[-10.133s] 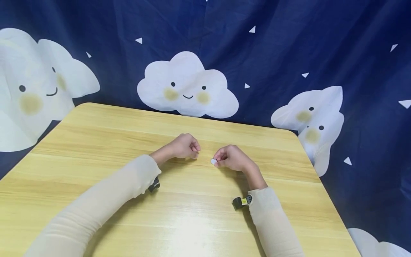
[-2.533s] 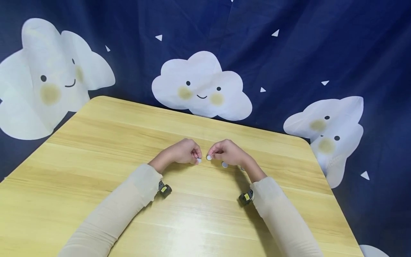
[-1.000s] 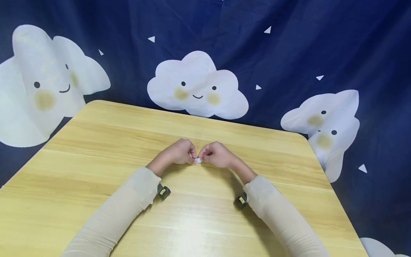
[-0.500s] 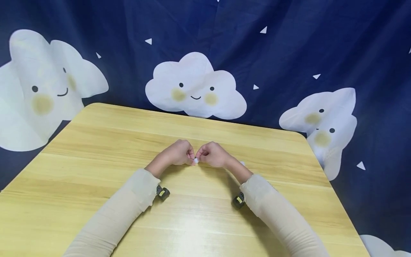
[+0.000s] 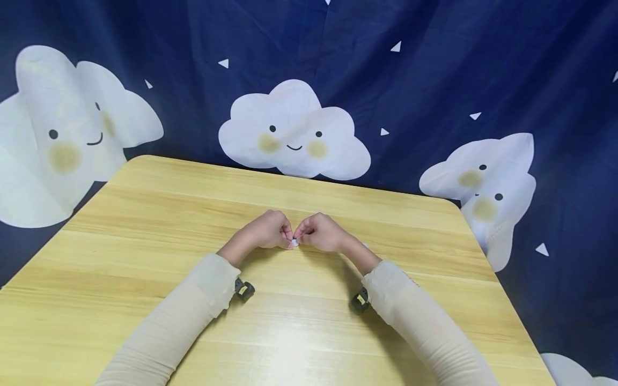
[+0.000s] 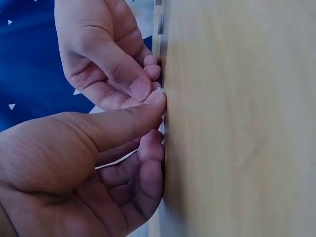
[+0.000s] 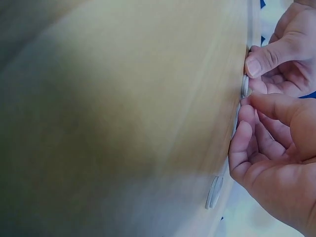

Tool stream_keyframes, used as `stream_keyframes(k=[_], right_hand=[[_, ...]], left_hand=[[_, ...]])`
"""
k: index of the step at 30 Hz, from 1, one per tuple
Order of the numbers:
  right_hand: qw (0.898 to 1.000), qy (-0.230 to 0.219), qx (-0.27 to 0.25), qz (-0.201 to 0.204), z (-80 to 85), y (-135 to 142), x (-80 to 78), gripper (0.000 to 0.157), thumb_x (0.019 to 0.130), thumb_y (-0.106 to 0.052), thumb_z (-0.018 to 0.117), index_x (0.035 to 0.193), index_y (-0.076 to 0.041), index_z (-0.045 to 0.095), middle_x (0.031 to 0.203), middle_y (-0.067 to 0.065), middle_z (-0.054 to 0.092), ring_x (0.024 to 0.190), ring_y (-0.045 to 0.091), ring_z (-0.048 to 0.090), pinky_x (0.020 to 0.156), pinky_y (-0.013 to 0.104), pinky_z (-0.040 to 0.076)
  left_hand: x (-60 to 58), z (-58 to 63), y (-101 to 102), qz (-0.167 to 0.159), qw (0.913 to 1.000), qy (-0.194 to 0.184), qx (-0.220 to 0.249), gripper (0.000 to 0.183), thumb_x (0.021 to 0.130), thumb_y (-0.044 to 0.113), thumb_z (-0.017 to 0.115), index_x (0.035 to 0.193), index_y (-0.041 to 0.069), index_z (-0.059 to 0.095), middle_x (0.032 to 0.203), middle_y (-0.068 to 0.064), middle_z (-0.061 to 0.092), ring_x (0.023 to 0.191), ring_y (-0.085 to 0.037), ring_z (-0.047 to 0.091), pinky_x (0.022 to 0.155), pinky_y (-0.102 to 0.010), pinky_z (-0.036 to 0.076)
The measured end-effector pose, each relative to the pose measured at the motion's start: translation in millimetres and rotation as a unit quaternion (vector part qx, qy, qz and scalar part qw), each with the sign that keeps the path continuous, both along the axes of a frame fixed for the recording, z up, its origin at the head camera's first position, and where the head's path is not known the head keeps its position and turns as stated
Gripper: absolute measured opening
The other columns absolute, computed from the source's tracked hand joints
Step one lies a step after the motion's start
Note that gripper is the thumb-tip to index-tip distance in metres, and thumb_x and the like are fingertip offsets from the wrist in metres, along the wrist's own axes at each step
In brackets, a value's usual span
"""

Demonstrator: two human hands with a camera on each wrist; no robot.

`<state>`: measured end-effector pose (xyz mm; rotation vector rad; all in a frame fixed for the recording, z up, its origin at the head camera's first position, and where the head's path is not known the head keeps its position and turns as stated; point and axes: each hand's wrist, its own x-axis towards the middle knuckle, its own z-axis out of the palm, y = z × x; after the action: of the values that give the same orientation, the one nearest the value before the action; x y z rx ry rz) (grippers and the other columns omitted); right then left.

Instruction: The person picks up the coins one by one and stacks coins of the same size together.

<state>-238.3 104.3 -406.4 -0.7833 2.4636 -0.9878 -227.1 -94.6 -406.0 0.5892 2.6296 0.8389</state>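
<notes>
Both hands meet over the middle of the wooden table (image 5: 193, 321). My left hand (image 5: 270, 229) has its thumb and fingertips pinched at one side of a small silvery coin (image 5: 295, 243). Opposite it, my right hand (image 5: 322, 231) pinches the same spot with thumb and forefinger. In the right wrist view, two coins (image 7: 245, 86) seem to lie one on the other between the fingertips, right at the tabletop. The left thumb (image 6: 133, 121) hides most of them in the left wrist view.
Another pair of stacked coins (image 7: 214, 192) lies on the table by my right hand; the right wrist nearly covers it in the head view. A dark blue curtain (image 5: 338, 43) with clouds hangs behind the table's far edge.
Earlier each hand held a coin apart from the other. The hands have since come together, bringing the right coin over the left one. Over the last half second they have hardly moved.
</notes>
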Motion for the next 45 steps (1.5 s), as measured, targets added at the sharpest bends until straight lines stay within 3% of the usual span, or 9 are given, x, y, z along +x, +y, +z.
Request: stream_keyframes(k=[5, 10, 17, 36, 45], right_hand=[[1.0, -0.005, 0.005, 0.001, -0.7, 0.2, -1.2, 0.009, 0.094, 0.001, 0.069, 0.099, -0.001, 0.076, 0.091, 0.004, 0.076, 0.081, 0.01, 0.065, 0.075, 0.023, 0.053], [1.0, -0.009, 0.013, 0.026, 1.1, 1.0, -3.7, 0.011, 0.088, 0.003, 0.073, 0.099, 0.001, 0.074, 0.088, 0.006, 0.074, 0.081, 0.01, 0.066, 0.079, 0.024, 0.055], [0.998, 0.013, 0.034, 0.047, 0.9, 1.9, -5.9, 0.011, 0.086, 0.0, 0.077, 0.097, -0.001, 0.074, 0.084, 0.001, 0.072, 0.079, 0.007, 0.064, 0.076, 0.022, 0.054], [0.999, 0.015, 0.009, 0.046, 0.5, 7.7, -4.5, 0.01, 0.088, 0.0, 0.076, 0.098, 0.001, 0.075, 0.086, 0.005, 0.075, 0.081, 0.01, 0.068, 0.08, 0.024, 0.056], [0.998, 0.051, -0.033, -0.015, 8.8, 34.0, 0.6, 0.014, 0.097, -0.012, 0.071, 0.105, -0.002, 0.074, 0.094, 0.004, 0.076, 0.076, 0.014, 0.066, 0.072, 0.029, 0.054]], left_hand=[[-0.3, 1.9, -3.6, -0.004, 0.9999, -0.01, 0.001, 0.012, 0.083, 0.014, 0.086, 0.08, 0.012, 0.074, 0.075, 0.001, 0.064, 0.073, -0.014, 0.056, 0.07, -0.028, 0.047], [-2.1, 0.7, -5.0, -0.008, 0.9999, -0.009, 0.002, 0.011, 0.083, 0.013, 0.085, 0.08, 0.012, 0.074, 0.075, 0.001, 0.065, 0.072, -0.014, 0.056, 0.07, -0.027, 0.047], [-2.2, 1.3, -3.2, -0.016, 0.9996, -0.019, 0.015, 0.008, 0.083, 0.009, 0.083, 0.08, 0.009, 0.076, 0.072, 0.001, 0.066, 0.068, -0.013, 0.057, 0.066, -0.026, 0.048], [-6.2, -2.3, -4.6, -0.02, 0.9997, 0.003, 0.012, 0.01, 0.083, 0.01, 0.084, 0.08, 0.011, 0.075, 0.072, 0.002, 0.065, 0.069, -0.013, 0.056, 0.068, -0.028, 0.047], [-5.0, 3.8, -25.8, 0.005, 0.9996, 0.023, 0.017, 0.011, 0.086, 0.016, 0.083, 0.085, 0.01, 0.073, 0.077, 0.001, 0.066, 0.07, -0.014, 0.059, 0.071, -0.031, 0.051]])
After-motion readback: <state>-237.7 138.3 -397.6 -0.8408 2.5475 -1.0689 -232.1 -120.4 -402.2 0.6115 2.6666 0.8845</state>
